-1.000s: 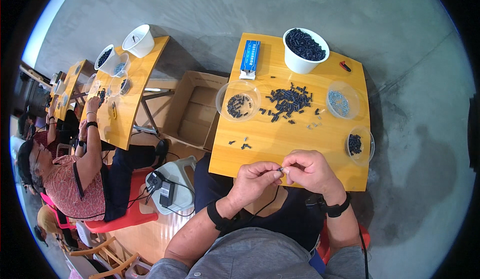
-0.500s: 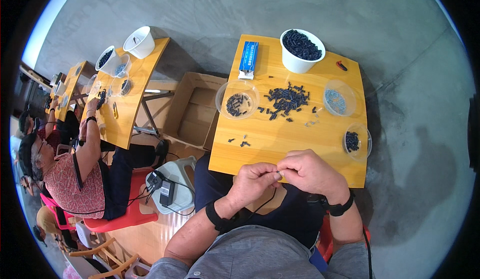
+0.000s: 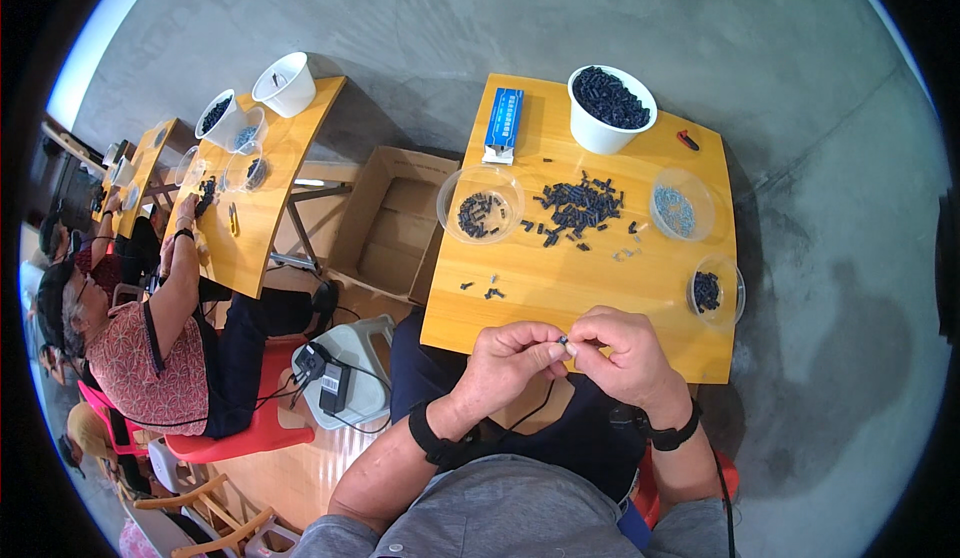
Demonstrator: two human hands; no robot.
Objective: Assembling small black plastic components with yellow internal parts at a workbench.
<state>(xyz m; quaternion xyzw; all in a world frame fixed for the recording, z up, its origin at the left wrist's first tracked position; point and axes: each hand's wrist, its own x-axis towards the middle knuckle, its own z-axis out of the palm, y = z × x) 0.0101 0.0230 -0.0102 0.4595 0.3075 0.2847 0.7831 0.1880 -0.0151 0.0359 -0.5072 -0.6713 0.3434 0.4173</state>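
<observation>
At the near edge of the yellow table (image 3: 580, 303), my left hand (image 3: 508, 363) pinches a small dark part (image 3: 563, 339) between thumb and fingertips. My right hand (image 3: 625, 356) meets it there, its thumb and finger closed at the same spot; a tiny pale bit shows between the fingertips, too small to name. Beyond my hands lies a pile of small black plastic parts (image 3: 578, 206). A clear round tub (image 3: 452, 213) with black parts stands left of the pile. To the right are a clear tub of bluish small pieces (image 3: 680, 210) and another clear tub (image 3: 738, 303) with black parts.
A white bucket (image 3: 600, 138) heaped with black parts, a blue box (image 3: 505, 123) and a red-and-black tool (image 3: 688, 140) stand at the far side. Left are a cardboard box (image 3: 350, 248), a grey stool (image 3: 365, 388) with a black adapter, and a co-worker (image 3: 150, 358) at another table.
My fingertips have shifted slightly to the right, and my right hand has tilted a little, with its fingers less curled over the part. The view has moved slightly.
</observation>
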